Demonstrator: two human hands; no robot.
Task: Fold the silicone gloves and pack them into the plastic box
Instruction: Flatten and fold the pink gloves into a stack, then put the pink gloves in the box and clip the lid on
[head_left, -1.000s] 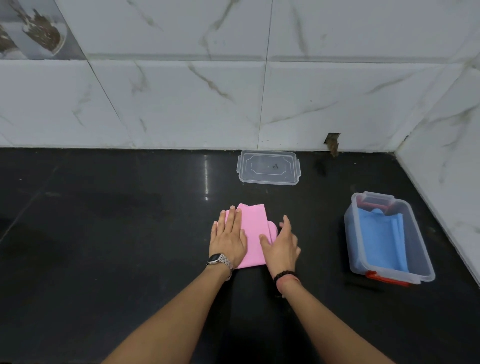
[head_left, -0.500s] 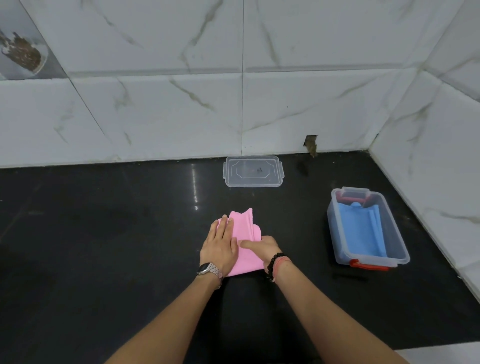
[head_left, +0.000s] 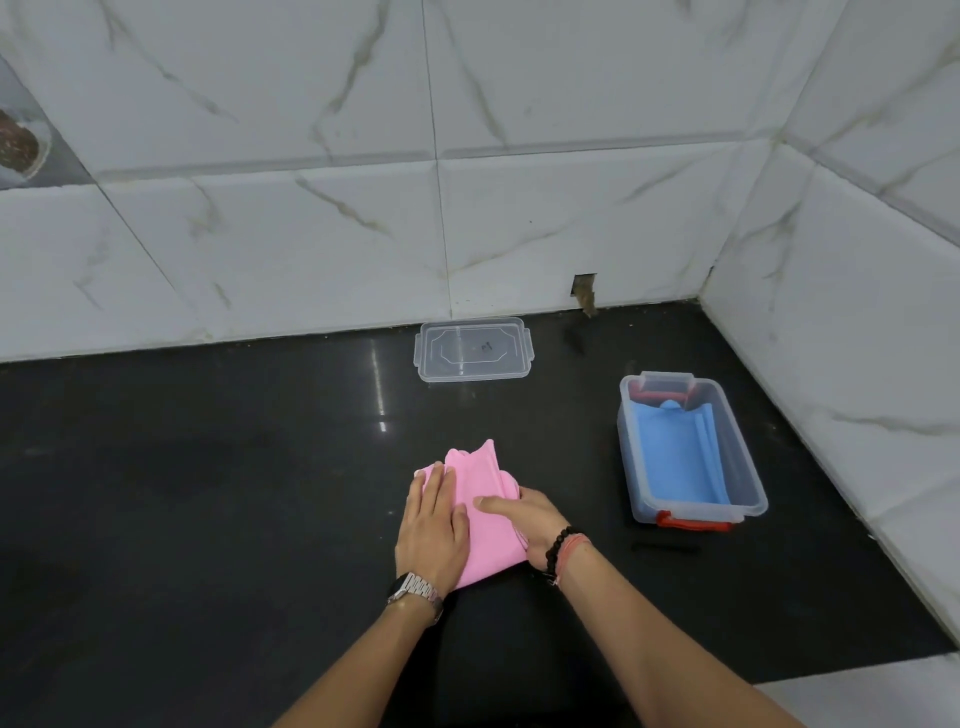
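Note:
A folded pink silicone glove lies on the black counter in front of me. My left hand presses flat on its left half, fingers together. My right hand rests on its right edge with the index finger stretched across the fold and the other fingers curled around the edge. To the right stands the clear plastic box with red latches, open, holding a folded blue glove. The box's clear lid lies flat near the back wall.
White marble-tiled walls close the counter at the back and right, meeting in a corner. A small hole in the wall sits behind the box. A pale counter edge shows at the bottom right.
My right hand has moved from beside the pink glove onto its right edge, with the index finger laid across it. The left hand stayed pressed on it. My head shifted, so the view moved.

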